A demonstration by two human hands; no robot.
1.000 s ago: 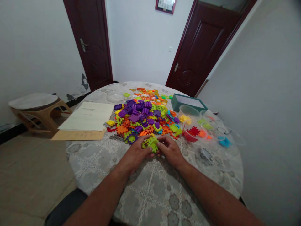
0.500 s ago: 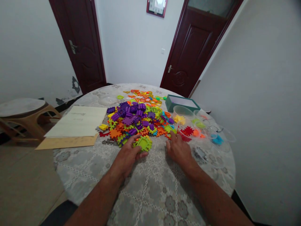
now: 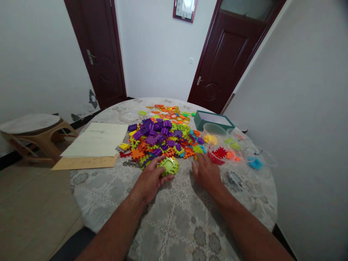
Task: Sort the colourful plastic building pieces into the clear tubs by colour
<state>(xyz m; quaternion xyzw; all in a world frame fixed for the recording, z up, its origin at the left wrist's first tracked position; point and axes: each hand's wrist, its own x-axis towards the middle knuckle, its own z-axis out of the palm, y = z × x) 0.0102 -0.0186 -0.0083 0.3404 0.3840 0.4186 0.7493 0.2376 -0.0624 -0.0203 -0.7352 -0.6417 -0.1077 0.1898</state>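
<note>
Near the front of the pile, my left hand (image 3: 153,177) is closed around a lime-green toothed building piece (image 3: 169,166), thumb on top and fingers beneath. My right hand (image 3: 206,171) rests low at the pile's right front edge, fingers bent down. Its fingertips are at a yellow-green toothed piece (image 3: 198,149); whether they grip it cannot be made out. The big heap of building pieces (image 3: 152,139) has purple ones on top, with orange, green, yellow and blue ones around and below.
Clear plastic bowls (image 3: 214,132) on the right hold yellow, red, orange, green and blue pieces. Behind them stands a green box (image 3: 213,120). Paper sheets (image 3: 95,139) lie over a tan envelope (image 3: 84,163) on the left. A stool (image 3: 35,130) stands beyond the table (image 3: 174,221).
The whole view has shifted slightly, so everything appears a little further right. Both hands keep nearly the same places, and the lime-green piece stays in my left hand, tilted slightly differently.
</note>
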